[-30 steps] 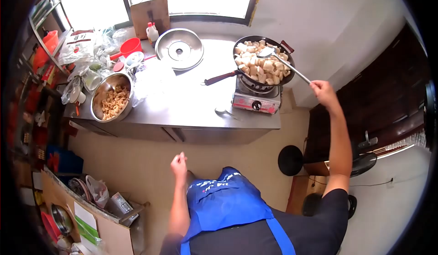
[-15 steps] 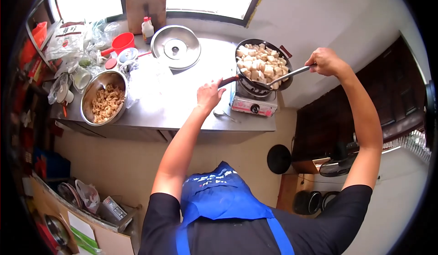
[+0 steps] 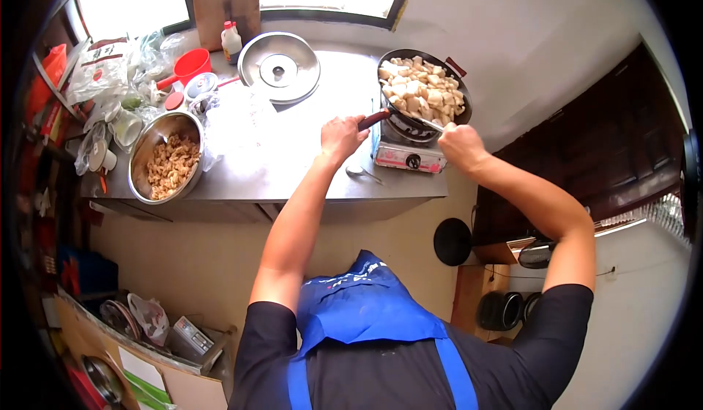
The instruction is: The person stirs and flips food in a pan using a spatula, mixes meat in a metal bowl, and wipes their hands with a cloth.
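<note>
A dark wok (image 3: 467,87) full of pale chunks (image 3: 425,91) rests on a portable gas stove (image 3: 410,159). My left hand (image 3: 342,139) is closed round the wok's brown handle (image 3: 374,119). At the wok's near right edge, my right hand (image 3: 461,146) is wrapped round the handle of a metal spatula (image 3: 432,125), whose blade is mostly hidden among the chunks by the near rim. Below my left hand, a small spoon (image 3: 364,172) lies on the metal counter (image 3: 293,183).
A steel bowl (image 3: 198,135) with browned pieces stands at the counter's left. Behind it are a red ladle (image 3: 192,65), plastic bags (image 3: 99,69) and a bottle (image 3: 231,41). A round metal lid (image 3: 304,65) lies mid-counter, near an upright board (image 3: 228,10). A round black stool (image 3: 452,241) stands below.
My left hand rose from near my apron and took hold of the wok handle. My right hand moved left and down with the spatula, towards the wok's near edge.
</note>
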